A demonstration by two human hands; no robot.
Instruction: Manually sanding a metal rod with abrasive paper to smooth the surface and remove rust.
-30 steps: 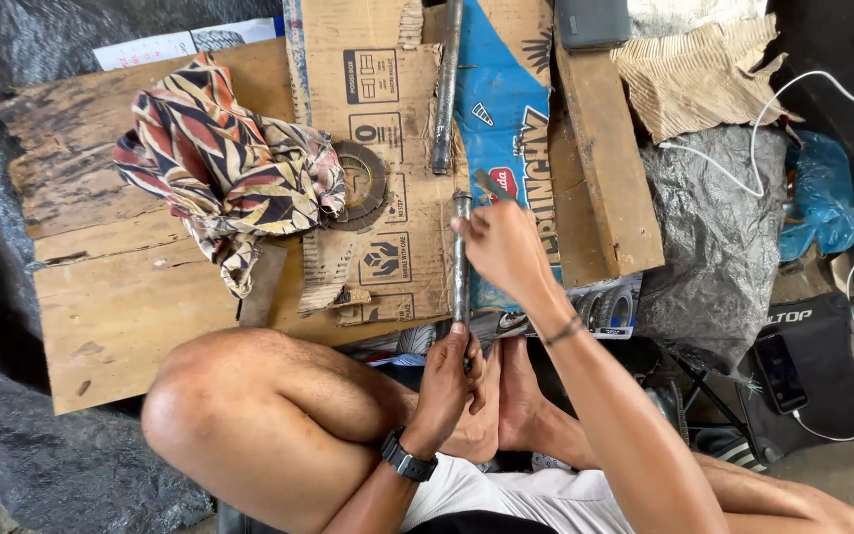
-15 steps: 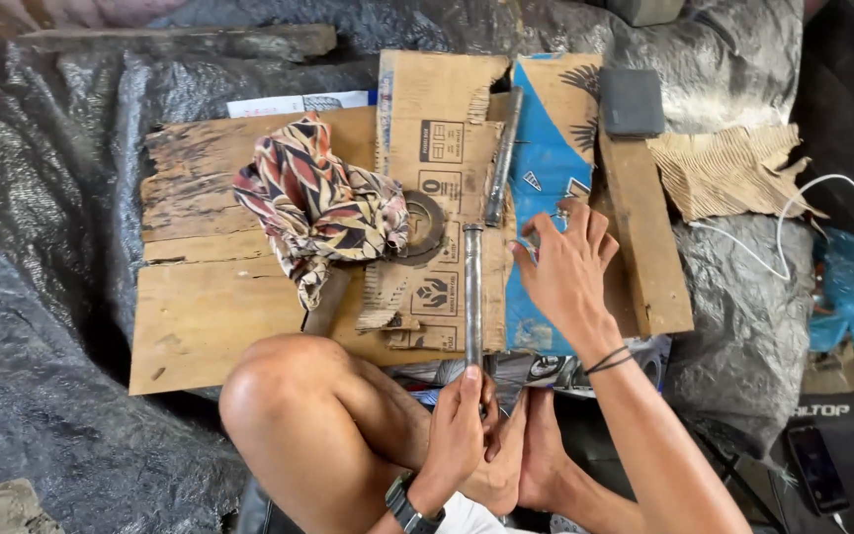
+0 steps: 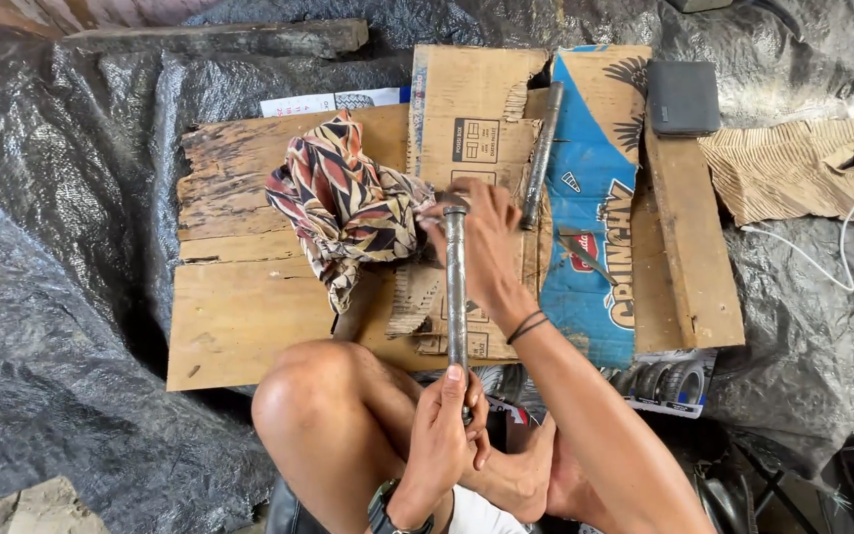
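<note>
Left hand (image 3: 444,435) fisted around metal rod (image 3: 456,297) (held upright), right hand (image 3: 481,242) outstretched, fingers curled at its top

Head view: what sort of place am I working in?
Probably a makeshift repair spot on the ground: wooden boards and flattened cardboard laid over black plastic sheeting, with a metal rod in hand.

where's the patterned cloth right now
In the head view the patterned cloth lies bunched on the wooden board, left of centre, just left of the right hand and the metal rod.
</note>
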